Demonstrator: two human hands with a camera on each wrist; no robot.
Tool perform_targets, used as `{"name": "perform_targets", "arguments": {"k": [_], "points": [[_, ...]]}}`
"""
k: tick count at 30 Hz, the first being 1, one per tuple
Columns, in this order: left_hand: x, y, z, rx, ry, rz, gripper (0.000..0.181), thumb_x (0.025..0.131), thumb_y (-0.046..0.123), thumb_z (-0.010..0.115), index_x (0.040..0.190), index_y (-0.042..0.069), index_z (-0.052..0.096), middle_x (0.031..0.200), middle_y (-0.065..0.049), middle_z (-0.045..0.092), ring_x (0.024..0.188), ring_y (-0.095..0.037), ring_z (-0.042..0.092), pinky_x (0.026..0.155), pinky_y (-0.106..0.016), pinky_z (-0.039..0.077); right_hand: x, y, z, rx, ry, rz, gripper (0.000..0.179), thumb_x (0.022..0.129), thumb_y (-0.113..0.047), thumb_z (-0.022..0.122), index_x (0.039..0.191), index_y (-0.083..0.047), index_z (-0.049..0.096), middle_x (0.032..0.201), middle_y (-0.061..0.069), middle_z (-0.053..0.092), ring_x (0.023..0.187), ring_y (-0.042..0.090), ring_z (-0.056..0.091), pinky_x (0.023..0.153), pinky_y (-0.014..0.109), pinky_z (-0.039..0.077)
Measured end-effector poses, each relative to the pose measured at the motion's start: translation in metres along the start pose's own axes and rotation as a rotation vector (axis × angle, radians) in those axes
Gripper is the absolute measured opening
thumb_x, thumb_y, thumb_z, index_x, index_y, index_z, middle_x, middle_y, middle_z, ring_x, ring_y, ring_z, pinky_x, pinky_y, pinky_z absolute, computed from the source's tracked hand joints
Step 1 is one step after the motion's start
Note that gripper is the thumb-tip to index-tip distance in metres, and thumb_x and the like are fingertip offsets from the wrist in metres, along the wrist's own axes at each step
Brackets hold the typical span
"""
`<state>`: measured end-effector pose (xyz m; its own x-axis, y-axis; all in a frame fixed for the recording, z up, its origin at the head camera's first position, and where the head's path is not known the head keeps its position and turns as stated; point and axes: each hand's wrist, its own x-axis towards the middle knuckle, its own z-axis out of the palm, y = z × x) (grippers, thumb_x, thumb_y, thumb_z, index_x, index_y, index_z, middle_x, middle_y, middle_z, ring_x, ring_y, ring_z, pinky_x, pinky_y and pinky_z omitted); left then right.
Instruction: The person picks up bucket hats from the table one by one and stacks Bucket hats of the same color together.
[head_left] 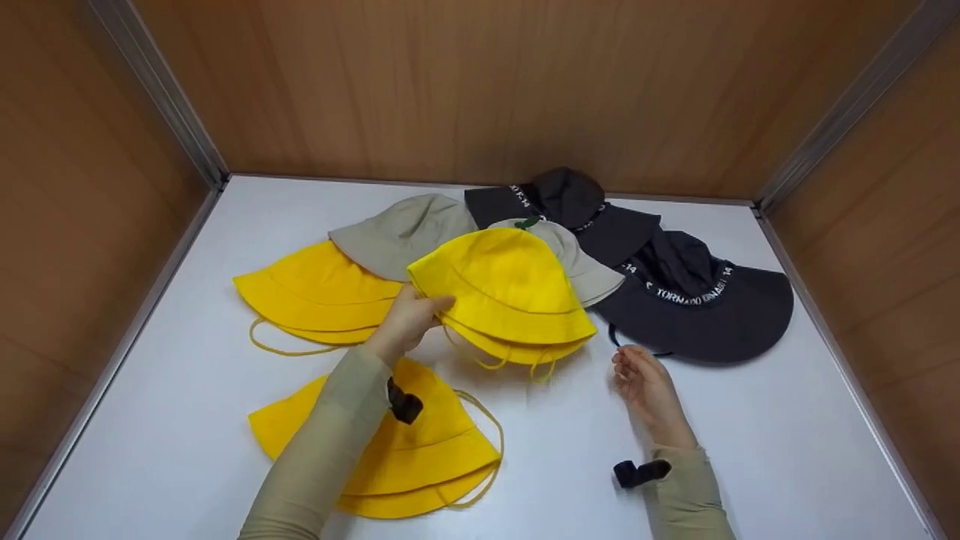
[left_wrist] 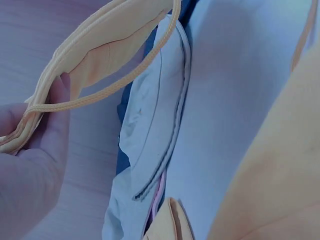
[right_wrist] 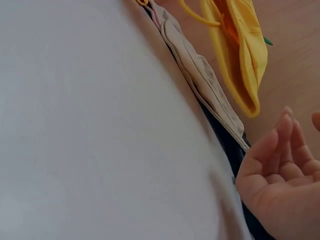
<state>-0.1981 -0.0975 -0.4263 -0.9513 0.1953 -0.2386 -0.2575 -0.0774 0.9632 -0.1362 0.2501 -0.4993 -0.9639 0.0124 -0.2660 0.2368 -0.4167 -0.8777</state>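
Observation:
My left hand (head_left: 407, 321) pinches the left end of the brim of a yellow bucket hat (head_left: 504, 276), held up above the table in the middle of the head view. Thin yellow cords (head_left: 491, 365) dangle under that brim. In the left wrist view, thumb and fingers grip the brim's edge, with a cord (left_wrist: 112, 95) looping beside them. My right hand (head_left: 646, 386) is at the right, its fingers loosely bent and holding nothing. Its fingertips overlap the front edge of a dark sun hat (head_left: 720, 322) in the head view. The raised hat (right_wrist: 252, 57) also shows above it in the right wrist view.
A second yellow hat (head_left: 420, 442) lies under my left forearm, and another (head_left: 315, 292) at the left. Two pale grey hats (head_left: 409, 229) (head_left: 581, 266) and another dark hat (head_left: 566, 199) lie behind. Wooden walls (head_left: 480, 90) enclose the white table (head_left: 810, 450).

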Motion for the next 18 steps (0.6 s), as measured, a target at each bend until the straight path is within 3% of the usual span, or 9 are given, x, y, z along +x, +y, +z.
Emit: {"name": "perform_targets", "arguments": {"k": [4,7,11,14,18], "points": [[-0.009,0.005,0.005,-0.037,-0.063,0.047,0.037,0.093,-0.001,0.051,0.129,-0.005,0.044,0.108,-0.011,0.060,0.088,-0.014,0.065,0.080,-0.031,0.055,0.008,-0.019,0.002,-0.091,0.032,-0.007,0.014,0.102,-0.014,0.041,0.099,-0.014,0.054,0.092,0.000,0.060,0.085,0.012,0.058,0.079,0.024,0.047],[-0.016,0.006,0.009,-0.055,-0.116,0.056,0.037,0.093,-0.001,0.051,0.130,-0.005,0.045,0.107,-0.010,0.060,0.088,-0.014,0.065,0.079,-0.030,0.055,0.012,-0.031,0.004,-0.214,-0.037,0.004,0.017,0.102,-0.019,0.040,0.113,-0.009,0.047,0.099,-0.003,0.061,0.089,0.012,0.062,0.082,0.026,0.048],[-0.023,0.004,0.014,-0.063,-0.158,0.032,0.039,0.093,-0.001,0.051,0.131,-0.005,0.044,0.107,-0.008,0.060,0.089,-0.014,0.064,0.080,-0.030,0.054,0.015,-0.041,0.009,-0.375,-0.264,0.033,0.041,0.102,-0.020,0.037,0.135,0.003,0.030,0.105,-0.007,0.061,0.091,0.008,0.063,0.081,0.024,0.050],[-0.025,0.001,0.014,-0.060,-0.178,0.016,0.038,0.093,-0.001,0.051,0.130,-0.005,0.044,0.104,-0.006,0.061,0.088,-0.013,0.064,0.079,-0.030,0.054,0.017,-0.041,0.013,-0.423,-0.407,0.097,0.056,0.098,-0.017,0.044,0.141,0.009,0.019,0.109,-0.006,0.060,0.095,0.008,0.061,0.084,0.023,0.049],[-0.026,-0.004,0.011,-0.036,-0.198,-0.011,0.038,0.094,0.001,0.051,0.131,-0.004,0.045,0.105,-0.005,0.061,0.088,-0.013,0.064,0.080,-0.030,0.054,0.018,-0.034,0.019,-0.435,-0.472,0.189,0.057,0.094,-0.012,0.053,0.140,0.007,0.024,0.110,-0.001,0.059,0.098,0.011,0.060,0.088,0.025,0.050]]}}
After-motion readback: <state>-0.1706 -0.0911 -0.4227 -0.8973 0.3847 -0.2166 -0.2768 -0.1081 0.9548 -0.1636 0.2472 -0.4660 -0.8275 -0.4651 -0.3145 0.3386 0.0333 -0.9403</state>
